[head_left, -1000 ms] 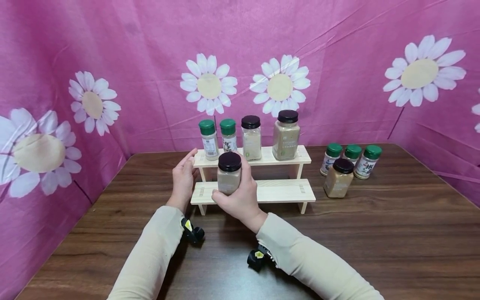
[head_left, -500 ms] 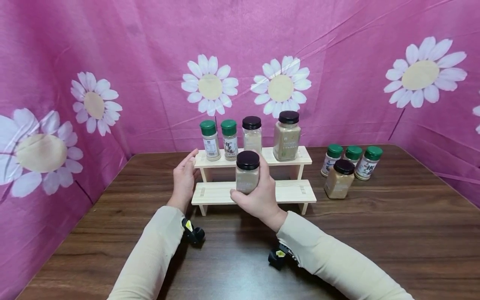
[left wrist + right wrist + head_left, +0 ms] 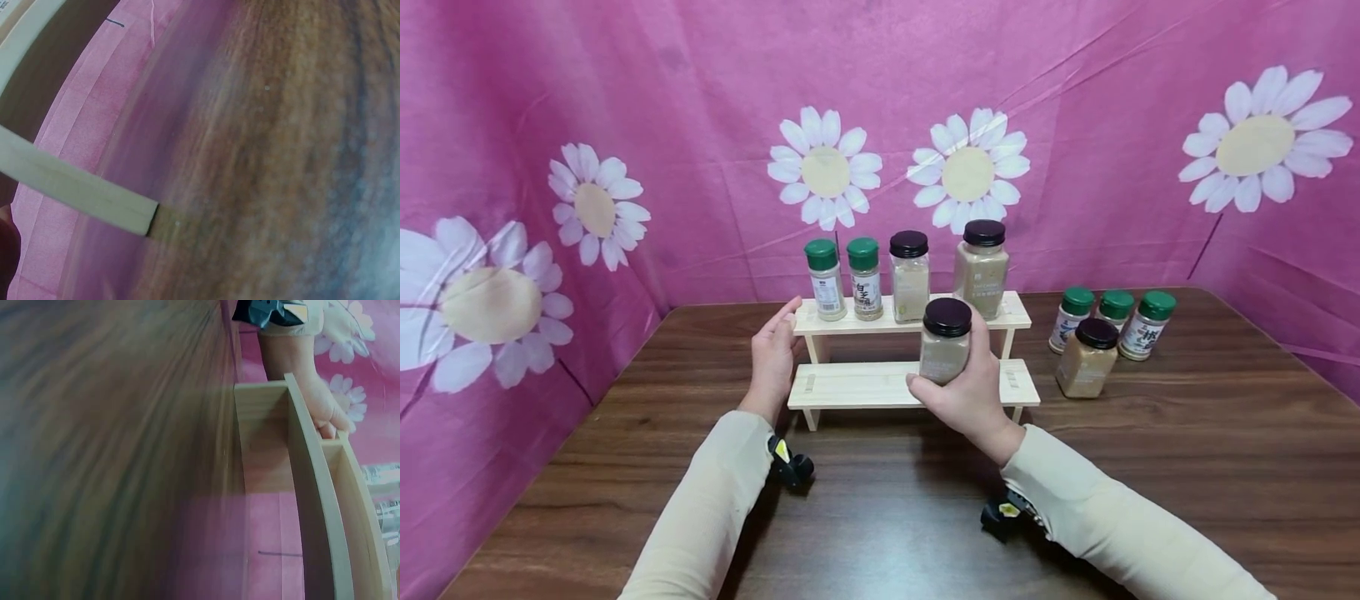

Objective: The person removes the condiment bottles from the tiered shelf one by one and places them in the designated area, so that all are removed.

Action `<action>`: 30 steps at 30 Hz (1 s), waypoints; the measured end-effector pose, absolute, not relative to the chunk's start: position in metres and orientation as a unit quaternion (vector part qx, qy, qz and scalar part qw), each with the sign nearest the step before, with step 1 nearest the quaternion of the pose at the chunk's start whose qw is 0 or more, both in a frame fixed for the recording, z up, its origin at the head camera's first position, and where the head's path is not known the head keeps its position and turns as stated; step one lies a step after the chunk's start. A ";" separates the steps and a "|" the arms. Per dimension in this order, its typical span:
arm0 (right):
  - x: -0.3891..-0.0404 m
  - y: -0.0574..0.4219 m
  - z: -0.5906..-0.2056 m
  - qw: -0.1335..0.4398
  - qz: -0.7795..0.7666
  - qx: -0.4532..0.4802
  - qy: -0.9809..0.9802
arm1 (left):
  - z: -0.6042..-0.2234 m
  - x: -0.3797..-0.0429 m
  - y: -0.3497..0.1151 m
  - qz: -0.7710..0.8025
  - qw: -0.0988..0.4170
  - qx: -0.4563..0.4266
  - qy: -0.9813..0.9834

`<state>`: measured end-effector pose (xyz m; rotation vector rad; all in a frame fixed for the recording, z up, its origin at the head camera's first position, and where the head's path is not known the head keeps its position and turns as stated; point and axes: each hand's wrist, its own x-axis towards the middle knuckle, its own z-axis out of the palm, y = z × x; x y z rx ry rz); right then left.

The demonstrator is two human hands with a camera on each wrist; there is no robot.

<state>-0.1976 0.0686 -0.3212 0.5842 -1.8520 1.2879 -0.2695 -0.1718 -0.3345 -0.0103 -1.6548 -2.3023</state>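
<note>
In the head view my right hand (image 3: 973, 396) grips a square spice jar (image 3: 943, 354) with a black lid and pale powder inside. It holds the jar upright in front of the right half of a two-tier wooden spice rack (image 3: 857, 386). My left hand (image 3: 771, 358) holds the left end of the rack's upper tier, and the right wrist view shows its fingers (image 3: 326, 428) bent at that end. On the upper tier stand two green-lidded shakers (image 3: 826, 287) and two black-lidded jars (image 3: 910, 283); the larger jar (image 3: 982, 271) is partly hidden behind the held one.
Right of the rack, another black-lidded jar (image 3: 1086, 362) stands on the wooden table (image 3: 880, 517), close in front of several green-lidded shakers (image 3: 1146, 329). Behind the table hangs a pink curtain (image 3: 715, 125) with white flowers.
My right hand has carried the spice jar rightward along the front of the rack, from its left half to its right half. My left hand stays at the rack's left end.
</note>
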 end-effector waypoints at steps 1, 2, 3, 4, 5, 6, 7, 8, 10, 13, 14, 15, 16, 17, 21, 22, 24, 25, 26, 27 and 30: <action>-0.198 0.071 -0.321 0.395 0.507 0.227 -0.732 | -0.335 -0.270 -0.172 -0.802 0.153 -0.004 -0.577; -0.198 0.074 -0.320 0.395 0.506 0.224 -0.733 | -0.335 -0.269 -0.172 -0.802 0.154 -0.004 -0.578; -0.198 0.078 -0.320 0.395 0.503 0.220 -0.737 | -0.335 -0.269 -0.172 -0.802 0.155 -0.003 -0.577; -0.198 0.081 -0.319 0.392 0.502 0.217 -0.740 | -0.335 -0.270 -0.172 -0.803 0.156 -0.003 -0.575; -0.197 0.084 -0.318 0.388 0.502 0.213 -0.743 | -0.336 -0.270 -0.172 -0.803 0.157 -0.003 -0.575; -0.197 0.088 -0.317 0.384 0.503 0.209 -0.746 | -0.336 -0.270 -0.172 -0.804 0.157 -0.004 -0.573; -0.197 0.092 -0.316 0.381 0.499 0.202 -0.751 | -0.336 -0.270 -0.172 -0.805 0.157 -0.004 -0.572; -0.196 0.095 -0.315 0.378 0.496 0.197 -0.757 | -0.336 -0.270 -0.172 -0.806 0.157 -0.003 -0.571; -0.195 0.103 -0.313 0.375 0.491 0.192 -0.762 | -0.335 -0.269 -0.172 -0.805 0.155 -0.003 -0.573; -0.193 0.114 -0.312 0.378 0.486 0.190 -0.764 | -0.335 -0.269 -0.171 -0.805 0.156 -0.006 -0.572; -0.192 0.118 -0.311 0.380 0.485 0.188 -0.765 | -0.335 -0.270 -0.171 -0.805 0.156 -0.006 -0.573; -0.192 0.121 -0.311 0.382 0.485 0.186 -0.764 | -0.335 -0.270 -0.171 -0.804 0.157 -0.008 -0.573; -0.192 0.124 -0.311 0.382 0.487 0.183 -0.764 | -0.335 -0.270 -0.171 -0.805 0.158 -0.008 -0.572; -0.191 0.128 -0.310 0.379 0.490 0.178 -0.764 | -0.335 -0.270 -0.171 -0.805 0.159 -0.008 -0.572; -0.189 0.139 -0.309 0.366 0.498 0.149 -0.772 | -0.336 -0.269 -0.172 -0.800 0.164 -0.007 -0.578; -0.188 0.142 -0.308 0.362 0.504 0.144 -0.771 | -0.336 -0.269 -0.171 -0.800 0.164 -0.006 -0.577; -0.187 0.149 -0.309 0.359 0.512 0.140 -0.768 | -0.336 -0.269 -0.171 -0.800 0.166 -0.006 -0.576; -0.185 0.152 -0.309 0.360 0.513 0.136 -0.767 | -0.336 -0.269 -0.170 -0.801 0.166 -0.008 -0.576; -0.184 0.156 -0.309 0.362 0.517 0.138 -0.763 | -0.336 -0.269 -0.170 -0.801 0.166 -0.008 -0.575; -0.183 0.159 -0.310 0.365 0.519 0.139 -0.760 | -0.335 -0.269 -0.170 -0.802 0.167 -0.008 -0.574; -0.180 0.170 -0.311 0.375 0.519 0.147 -0.754 | -0.335 -0.270 -0.170 -0.804 0.167 -0.009 -0.571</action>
